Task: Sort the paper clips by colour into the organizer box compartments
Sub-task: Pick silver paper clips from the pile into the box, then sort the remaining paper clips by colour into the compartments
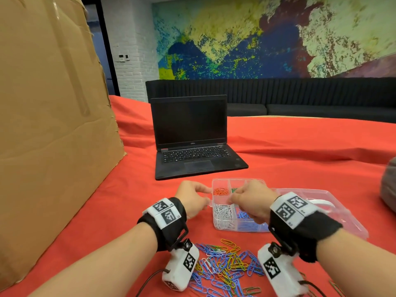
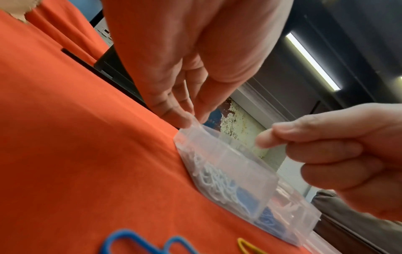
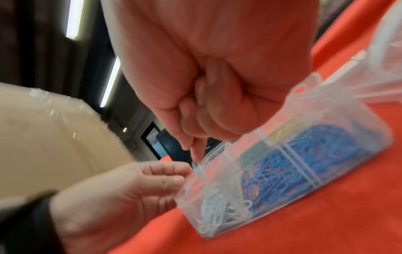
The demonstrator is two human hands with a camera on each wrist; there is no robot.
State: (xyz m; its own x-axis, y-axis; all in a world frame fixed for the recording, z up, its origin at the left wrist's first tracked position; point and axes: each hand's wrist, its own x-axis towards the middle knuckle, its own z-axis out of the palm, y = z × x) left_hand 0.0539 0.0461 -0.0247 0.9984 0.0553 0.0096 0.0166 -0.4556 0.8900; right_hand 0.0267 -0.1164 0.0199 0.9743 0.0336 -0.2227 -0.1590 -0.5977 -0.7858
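A clear organizer box (image 1: 242, 230) stands on the red cloth. Its compartments hold orange clips (image 1: 220, 191), green clips (image 1: 234, 189), white clips (image 1: 224, 213) and blue clips (image 1: 246, 219). My left hand (image 1: 206, 195) pinches the rim of the box's left wall (image 2: 239, 163) between thumb and finger. My right hand (image 1: 231, 200) hovers over the white compartment, fingers curled. In the blurred right wrist view its thumb and forefinger (image 3: 195, 153) pinch what looks like a white paper clip (image 3: 202, 162). A pile of mixed loose clips (image 1: 225, 264) lies near me, between my wrists.
The box's clear lid (image 1: 321, 211) lies open to the right. An open black laptop (image 1: 190, 136) stands behind the box. A large cardboard box (image 1: 49, 125) walls off the left. A grey object (image 1: 389, 183) sits at the right edge.
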